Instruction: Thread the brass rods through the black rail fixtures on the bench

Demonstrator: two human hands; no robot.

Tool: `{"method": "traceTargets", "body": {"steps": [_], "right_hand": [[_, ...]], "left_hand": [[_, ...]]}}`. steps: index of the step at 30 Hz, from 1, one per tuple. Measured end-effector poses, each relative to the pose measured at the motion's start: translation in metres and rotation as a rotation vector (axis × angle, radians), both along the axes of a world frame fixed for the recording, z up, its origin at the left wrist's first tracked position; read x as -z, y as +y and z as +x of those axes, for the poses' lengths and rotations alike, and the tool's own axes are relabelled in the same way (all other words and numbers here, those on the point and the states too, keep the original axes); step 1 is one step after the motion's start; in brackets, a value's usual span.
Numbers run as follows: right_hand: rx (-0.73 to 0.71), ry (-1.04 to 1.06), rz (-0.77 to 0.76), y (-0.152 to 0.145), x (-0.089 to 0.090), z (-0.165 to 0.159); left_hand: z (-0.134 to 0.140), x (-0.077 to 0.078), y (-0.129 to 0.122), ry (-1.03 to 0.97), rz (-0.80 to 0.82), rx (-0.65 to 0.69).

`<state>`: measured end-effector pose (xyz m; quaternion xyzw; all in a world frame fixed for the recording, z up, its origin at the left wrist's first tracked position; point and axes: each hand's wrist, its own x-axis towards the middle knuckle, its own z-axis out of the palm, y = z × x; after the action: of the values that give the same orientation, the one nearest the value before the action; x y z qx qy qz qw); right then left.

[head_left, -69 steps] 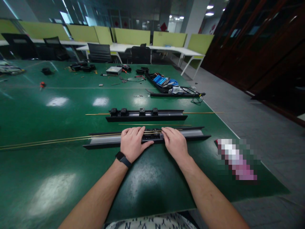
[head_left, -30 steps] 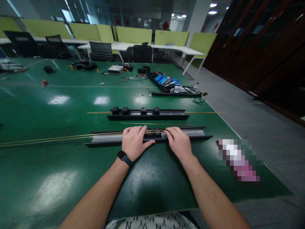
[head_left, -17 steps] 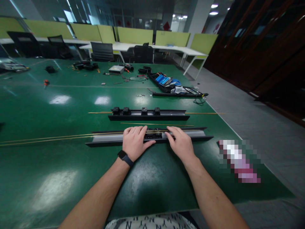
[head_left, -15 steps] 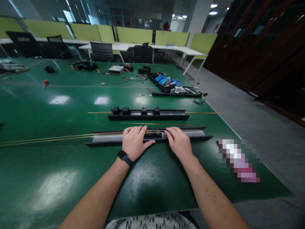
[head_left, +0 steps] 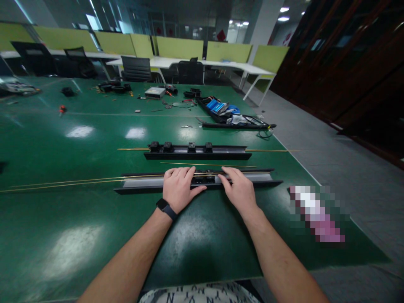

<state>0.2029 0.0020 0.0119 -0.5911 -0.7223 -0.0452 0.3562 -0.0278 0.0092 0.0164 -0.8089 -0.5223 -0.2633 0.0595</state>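
Note:
A long black channel rail (head_left: 143, 184) with a pale inner floor lies crosswise in front of me. My left hand (head_left: 177, 187) is closed over it, fingers over the far side and thumb stretched along the near edge. Small black blocks (head_left: 207, 176) sit inside the rail between my hands, and thin brass rods (head_left: 94, 182) run over them and out far to the left. At the blocks' right side, my right hand (head_left: 239, 189) has its thumb and forefinger apart around the rods. Its other fingers are partly hidden.
Behind lies a second black rail (head_left: 197, 156) with several black blocks and brass rods. A loose brass rod (head_left: 208, 164) rests between the rails. Farther back are a black tray (head_left: 208, 110) of blue items and a white box (head_left: 155, 92). A pixelated pink-white object (head_left: 315, 212) lies right.
The thumb and forefinger of my right hand have spread apart slightly at the rods. My left hand stays in place on the rail.

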Motion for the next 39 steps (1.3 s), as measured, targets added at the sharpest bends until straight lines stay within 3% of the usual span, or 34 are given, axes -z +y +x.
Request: {"method": "traceTargets", "body": {"steps": [11, 22, 32, 39], "right_hand": [[0.050, -0.017, -0.022, 0.000, -0.004, 0.009], [0.011, 0.008, -0.023, 0.002, -0.001, -0.001], [0.049, -0.004, -0.026, 0.001, -0.003, 0.018], [0.015, 0.010, -0.023, 0.002, -0.001, 0.005]], "left_hand": [[0.000, -0.001, 0.000, 0.001, 0.008, 0.000], [0.000, 0.000, 0.000, 0.005, 0.004, 0.005], [0.000, 0.001, -0.001, 0.008, 0.008, 0.003], [0.000, 0.000, -0.001, 0.015, 0.032, 0.006]]}}
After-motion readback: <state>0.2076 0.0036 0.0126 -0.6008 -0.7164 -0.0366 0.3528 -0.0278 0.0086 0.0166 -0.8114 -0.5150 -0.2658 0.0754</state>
